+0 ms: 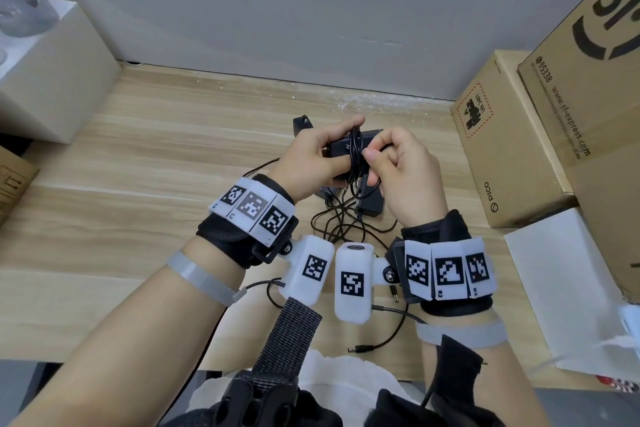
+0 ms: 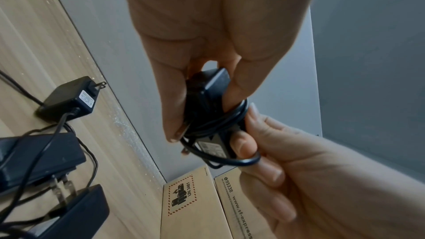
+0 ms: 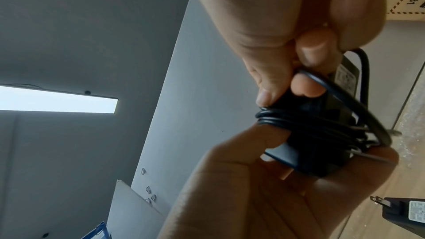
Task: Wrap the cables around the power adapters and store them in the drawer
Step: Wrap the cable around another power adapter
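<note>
The left grip (image 1: pixel 313 158) clamps a black rectangular plastic power adapter (image 1: pixel 341 148) above the wooden table (image 1: pixel 156 163); the right grip (image 1: pixel 398 163) pinches its thin black cable (image 1: pixel 355 152), coiled round the adapter. Fingers hide the label. At three o'clock, brown cardboard boxes (image 1: pixel 498 135) read "PICO", "UN 3481", "95338".

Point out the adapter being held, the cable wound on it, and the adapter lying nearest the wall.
held adapter (image 2: pixel 215 79), left wrist view, end face
wound cable (image 3: pixel 299 121), right wrist view, coils
adapter nearest the wall (image 2: pixel 66 99), left wrist view, top face
</note>
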The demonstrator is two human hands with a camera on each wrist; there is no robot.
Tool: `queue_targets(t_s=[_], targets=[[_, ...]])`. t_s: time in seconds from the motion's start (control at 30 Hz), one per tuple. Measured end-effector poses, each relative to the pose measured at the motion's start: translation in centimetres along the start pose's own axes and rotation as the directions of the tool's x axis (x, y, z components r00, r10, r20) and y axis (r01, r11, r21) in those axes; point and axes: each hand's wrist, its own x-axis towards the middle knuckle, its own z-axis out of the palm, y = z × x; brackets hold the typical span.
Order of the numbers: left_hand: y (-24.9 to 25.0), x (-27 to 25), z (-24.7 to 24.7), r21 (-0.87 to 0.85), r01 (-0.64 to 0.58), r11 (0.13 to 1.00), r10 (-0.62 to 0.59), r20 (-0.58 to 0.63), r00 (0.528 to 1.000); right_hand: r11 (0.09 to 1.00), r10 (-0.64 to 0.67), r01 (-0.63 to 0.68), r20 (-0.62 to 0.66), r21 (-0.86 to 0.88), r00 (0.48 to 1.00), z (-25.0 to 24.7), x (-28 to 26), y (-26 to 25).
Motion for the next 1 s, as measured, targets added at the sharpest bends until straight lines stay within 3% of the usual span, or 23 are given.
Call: queue_targets(t_s=[0.27, 0.53, 0.8, 1.0], targets=[[-0.1, 0.0, 0.1, 0.263, -0.09, 0.961, 0.084, 0.034, 0.996, 0.994, -0.001, 0.003, 0.023, -0.106, 1.0, 0.5, 0.2, 0.4], [-0.6, 0.6, -0.7, 0.277, -0.072, 0.958, 0.071, 0.014, 0.997, 0.992, -0.005, 0.018, 0.102, -0.127, 0.995, 0.6, -0.1, 0.3], [-1.0, 0.7, -0.9, 0.325, -0.049, 0.944, 0.044, 0.021, 0.999, 0.991, 0.099, -0.076, 0.226, -0.112, 0.969, 1.2, -0.5, 0.4], [-1.6, 1.1, -1.6, 0.196, 0.044, 0.98, -0.049, 0.019, 0.999, 0.985, 0.092, -0.06, 0.2, -0.162, 0.975, 1.5, -0.4, 0.2]])
